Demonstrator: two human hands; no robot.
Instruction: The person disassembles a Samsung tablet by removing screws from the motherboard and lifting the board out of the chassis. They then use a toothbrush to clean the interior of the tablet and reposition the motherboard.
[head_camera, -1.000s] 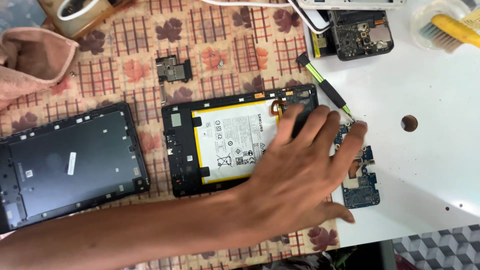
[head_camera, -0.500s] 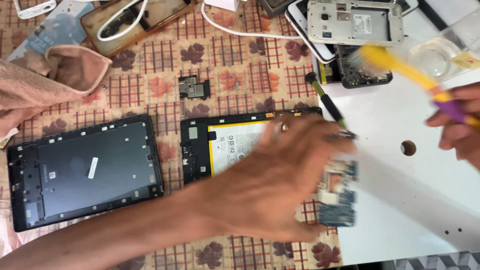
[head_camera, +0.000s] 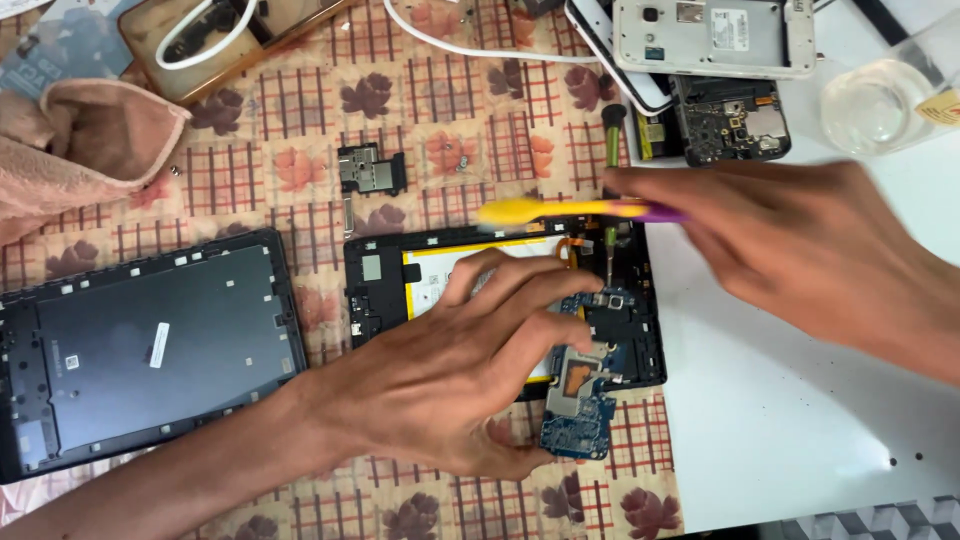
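My left hand (head_camera: 470, 370) lies over the opened tablet body (head_camera: 375, 290) and grips a blue circuit board (head_camera: 578, 420) by its edge, near the tablet's right side. My right hand (head_camera: 800, 250) comes in from the right and holds a yellow and purple brush (head_camera: 560, 211), its bristle end hovering over the top of the tablet. The tablet's white and yellow battery (head_camera: 435, 278) is partly hidden under my left fingers. A green-handled screwdriver (head_camera: 611, 170) lies upright across the tablet's top edge, just behind the brush.
A dark tablet back cover (head_camera: 150, 345) lies at the left. A pink cloth (head_camera: 80, 140) is at top left. A small bracket part (head_camera: 370, 172), opened phones (head_camera: 730, 120), a white phone back (head_camera: 715, 35), a white cable (head_camera: 440, 45) and a clear cup (head_camera: 880, 100) sit at the top. The white table (head_camera: 800, 430) is at the right.
My right hand has come in from the right with the brush and now holds it over the tablet. My left hand has shifted left, bringing the blue board onto the tablet's lower right corner.
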